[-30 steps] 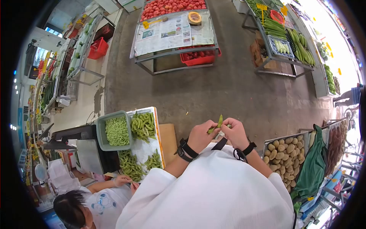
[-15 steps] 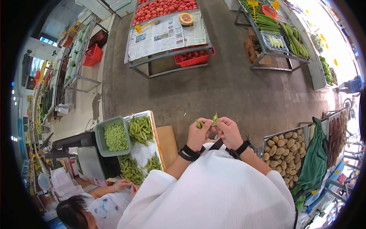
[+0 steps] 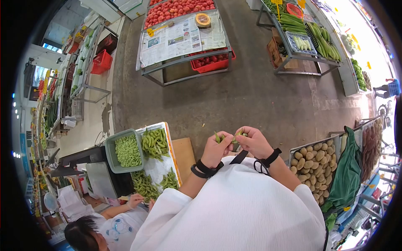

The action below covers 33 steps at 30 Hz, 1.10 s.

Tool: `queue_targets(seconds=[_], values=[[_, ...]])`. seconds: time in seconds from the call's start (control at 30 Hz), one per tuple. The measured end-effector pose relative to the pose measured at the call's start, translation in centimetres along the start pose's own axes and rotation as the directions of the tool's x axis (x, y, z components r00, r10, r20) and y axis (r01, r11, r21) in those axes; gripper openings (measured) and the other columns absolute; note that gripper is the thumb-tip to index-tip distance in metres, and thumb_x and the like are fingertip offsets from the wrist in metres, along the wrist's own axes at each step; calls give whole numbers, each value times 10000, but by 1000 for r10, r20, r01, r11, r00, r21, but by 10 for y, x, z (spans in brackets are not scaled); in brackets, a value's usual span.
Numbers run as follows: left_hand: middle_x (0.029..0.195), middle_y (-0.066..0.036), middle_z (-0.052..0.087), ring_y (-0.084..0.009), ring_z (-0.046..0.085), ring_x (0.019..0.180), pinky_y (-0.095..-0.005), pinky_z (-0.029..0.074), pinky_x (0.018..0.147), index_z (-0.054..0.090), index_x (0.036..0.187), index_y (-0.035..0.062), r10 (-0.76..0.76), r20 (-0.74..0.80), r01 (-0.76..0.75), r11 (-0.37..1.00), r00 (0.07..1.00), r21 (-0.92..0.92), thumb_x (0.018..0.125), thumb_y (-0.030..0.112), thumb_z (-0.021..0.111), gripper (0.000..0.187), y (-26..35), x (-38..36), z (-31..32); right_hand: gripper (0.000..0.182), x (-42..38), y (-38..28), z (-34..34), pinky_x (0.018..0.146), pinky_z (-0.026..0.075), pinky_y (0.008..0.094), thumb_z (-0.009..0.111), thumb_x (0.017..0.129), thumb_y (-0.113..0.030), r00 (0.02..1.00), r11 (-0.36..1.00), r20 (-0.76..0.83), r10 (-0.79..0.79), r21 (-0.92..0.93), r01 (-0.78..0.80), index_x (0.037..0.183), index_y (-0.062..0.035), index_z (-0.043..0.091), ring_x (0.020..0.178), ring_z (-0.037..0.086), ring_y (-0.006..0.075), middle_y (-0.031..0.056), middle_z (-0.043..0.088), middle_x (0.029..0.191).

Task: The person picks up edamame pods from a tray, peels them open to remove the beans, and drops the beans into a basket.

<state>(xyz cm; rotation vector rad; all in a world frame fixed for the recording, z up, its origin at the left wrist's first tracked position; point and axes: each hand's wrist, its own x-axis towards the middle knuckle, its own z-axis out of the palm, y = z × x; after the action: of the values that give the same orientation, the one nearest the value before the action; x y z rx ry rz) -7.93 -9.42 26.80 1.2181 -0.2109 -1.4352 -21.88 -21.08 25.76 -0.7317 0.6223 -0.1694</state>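
Both hands meet in front of my white shirt. My left hand [image 3: 217,149] is closed around green bean pods [image 3: 218,137], whose tips stick out above its fingers. My right hand [image 3: 253,143] pinches a green pod [image 3: 239,134] close to the left fingertips. To the left, a grey-green tub [image 3: 110,151] holds shelled green beans [image 3: 127,150]. Beside it a white tray [image 3: 155,168] carries piles of unshelled pods [image 3: 155,143].
A co-worker [image 3: 119,226] sits at the lower left, hands near the tray. Potatoes [image 3: 315,165] and a green cloth [image 3: 345,175] lie at the right. A newspaper-covered table [image 3: 176,42] with tomatoes [image 3: 178,11] stands ahead. A cardboard piece [image 3: 183,157] lies beside the tray.
My right hand has turned, and its pod sits lower, mostly hidden by the fingers. The left hand has shifted slightly left. The co-worker's hands have moved slightly.
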Motion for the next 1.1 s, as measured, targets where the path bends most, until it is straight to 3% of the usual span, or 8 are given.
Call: queue_targets(seconds=[0.13, 0.23, 0.43, 0.63, 0.83, 0.93, 1.03, 1.1], values=[[675, -2, 565, -32, 432, 511, -172, 331, 454, 582, 902, 40, -23, -5, 23, 999, 1000, 22, 941, 142, 571, 109, 0, 2, -1, 33, 2, 1, -1, 442, 269, 184, 553, 888, -59, 1000, 1000, -31, -4, -14, 3, 898, -46, 581, 520, 394, 24, -49, 498, 672], [692, -8, 589, -50, 502, 570, -193, 385, 508, 598, 909, 16, 291, 25, -277, 878, 956, 389, 940, 131, 572, 122, -16, 6, 7, 97, 7, 9, -2, 419, 262, 189, 480, 874, -62, 991, 993, -131, -5, -119, -10, 861, -48, 575, 495, 398, 22, -44, 496, 654], [684, -36, 615, -69, 549, 622, -229, 424, 551, 616, 915, 7, 355, 36, -281, 671, 934, 686, 924, 140, 591, 136, -14, 3, 9, 158, 12, 27, 5, 425, 287, 200, 463, 892, -91, 954, 999, -297, -33, -29, 26, 811, -37, 587, 505, 410, 32, -24, 520, 656], [707, -74, 629, -94, 563, 636, -244, 446, 577, 624, 928, 10, 461, -67, -272, 628, 885, 729, 917, 176, 611, 167, -7, -1, 8, 152, 17, 23, 13, 433, 304, 199, 509, 931, -143, 976, 977, -207, 65, 211, -21, 882, -35, 604, 551, 437, 42, -15, 522, 686], [749, -54, 636, -81, 549, 641, -241, 448, 573, 626, 933, 5, 533, -132, -326, 675, 836, 662, 930, 165, 596, 163, -21, 2, -14, 150, 23, 29, 20, 454, 303, 175, 587, 945, -201, 994, 980, -4, 111, 169, -109, 948, -51, 583, 579, 446, 38, -15, 527, 725], [749, -33, 629, -57, 552, 658, -223, 443, 565, 625, 934, -6, 333, -226, -276, 928, 915, 249, 941, 156, 579, 168, -26, 1, -22, 118, 27, 35, 24, 446, 301, 169, 571, 947, -170, 994, 982, -20, 111, 158, -107, 945, -52, 576, 572, 448, 36, -9, 534, 726], [723, -18, 618, -42, 556, 652, -207, 440, 554, 622, 933, -12, 389, -246, -324, 907, 888, 267, 943, 151, 572, 172, -27, -3, -25, 97, 30, 36, 36, 434, 302, 171, 557, 942, -144, 992, 983, -28, 120, 140, -115, 938, -48, 571, 565, 453, 37, -1, 545, 732], [674, -11, 615, -66, 571, 615, -219, 467, 565, 632, 928, -5, 469, -286, -260, 796, 836, 546, 934, 154, 576, 168, -25, -12, -26, 84, 35, 46, 40, 432, 303, 171, 518, 930, -92, 991, 985, -49, 123, 132, -116, 959, -38, 576, 562, 453, 39, 8, 551, 741]])
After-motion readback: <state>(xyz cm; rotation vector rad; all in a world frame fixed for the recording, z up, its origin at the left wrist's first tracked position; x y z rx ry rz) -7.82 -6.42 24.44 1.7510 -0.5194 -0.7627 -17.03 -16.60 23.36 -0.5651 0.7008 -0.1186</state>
